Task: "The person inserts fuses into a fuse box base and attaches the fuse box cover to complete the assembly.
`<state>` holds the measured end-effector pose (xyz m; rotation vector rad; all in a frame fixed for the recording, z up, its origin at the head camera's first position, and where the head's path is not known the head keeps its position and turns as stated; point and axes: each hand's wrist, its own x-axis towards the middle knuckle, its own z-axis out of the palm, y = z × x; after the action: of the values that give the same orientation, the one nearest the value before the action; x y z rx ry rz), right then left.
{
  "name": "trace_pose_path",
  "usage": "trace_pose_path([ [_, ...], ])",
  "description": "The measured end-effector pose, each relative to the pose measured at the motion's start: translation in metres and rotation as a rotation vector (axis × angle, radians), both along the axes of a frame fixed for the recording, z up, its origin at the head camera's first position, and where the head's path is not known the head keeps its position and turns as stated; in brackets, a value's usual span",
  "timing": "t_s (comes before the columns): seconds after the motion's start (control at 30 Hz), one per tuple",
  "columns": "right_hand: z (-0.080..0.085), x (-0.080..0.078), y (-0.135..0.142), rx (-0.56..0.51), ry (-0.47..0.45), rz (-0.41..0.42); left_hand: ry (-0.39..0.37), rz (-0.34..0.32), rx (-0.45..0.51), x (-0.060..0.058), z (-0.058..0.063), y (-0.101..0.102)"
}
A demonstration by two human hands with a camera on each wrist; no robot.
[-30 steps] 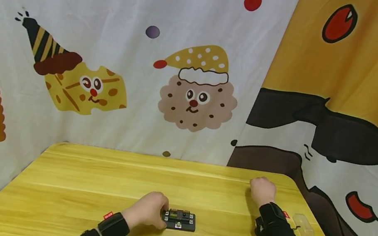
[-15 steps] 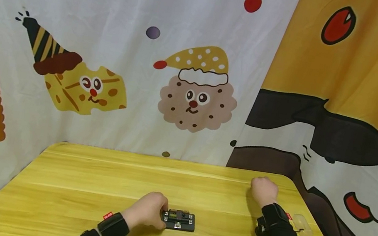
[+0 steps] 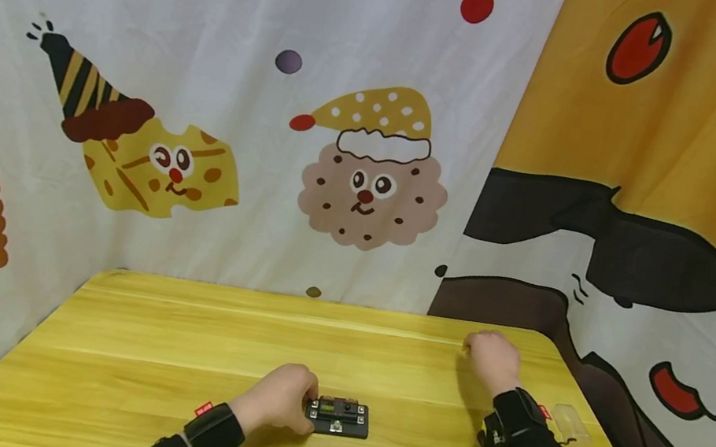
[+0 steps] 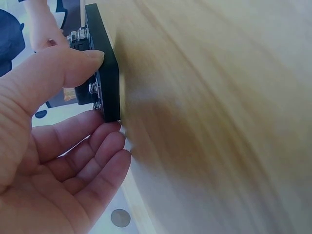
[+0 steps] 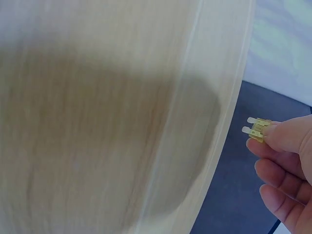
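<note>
My left hand (image 3: 280, 398) pinches the left end of a black base with metal screw terminals (image 3: 336, 427), which sits on the table at the front middle. Seen from the left wrist, the thumb (image 4: 85, 68) presses its near side while the fingers reach around its end. A yellowish piece shows on top of the base. Over the table's far right part is my right hand (image 3: 495, 360). Between its thumb and index finger it pinches a yellow blade fuse (image 5: 258, 130), two metal prongs pointing away from the fingertips; the head view hides the fuse.
A small clear plastic case (image 3: 570, 426) lies near the right edge of the wooden table (image 3: 166, 333), beside my right forearm. A cloth curtain (image 3: 215, 54) printed with cartoons hangs behind the table and along its sides.
My right hand has shifted slightly left and turned a little, its fingertips now pointing more to the left. The left hand and the black base stay put.
</note>
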<state>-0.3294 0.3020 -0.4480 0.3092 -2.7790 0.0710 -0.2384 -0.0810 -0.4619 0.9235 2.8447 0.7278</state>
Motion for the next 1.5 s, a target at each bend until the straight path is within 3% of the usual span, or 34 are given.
trace_pose_path([
  [0.43, -0.004, 0.009, -0.020, -0.003, 0.065, 0.092, -0.016, 0.003, 0.002, 0.000, -0.003, 0.000],
  [1.27, 0.006, 0.044, -0.095, -0.023, 0.148, 0.353, -0.015, 0.013, -0.015, 0.000, 0.002, 0.001],
  [1.5, 0.008, 0.055, -0.109, -0.029, 0.148, 0.462, -0.017, 0.009, -0.004, 0.003, 0.005, 0.001],
])
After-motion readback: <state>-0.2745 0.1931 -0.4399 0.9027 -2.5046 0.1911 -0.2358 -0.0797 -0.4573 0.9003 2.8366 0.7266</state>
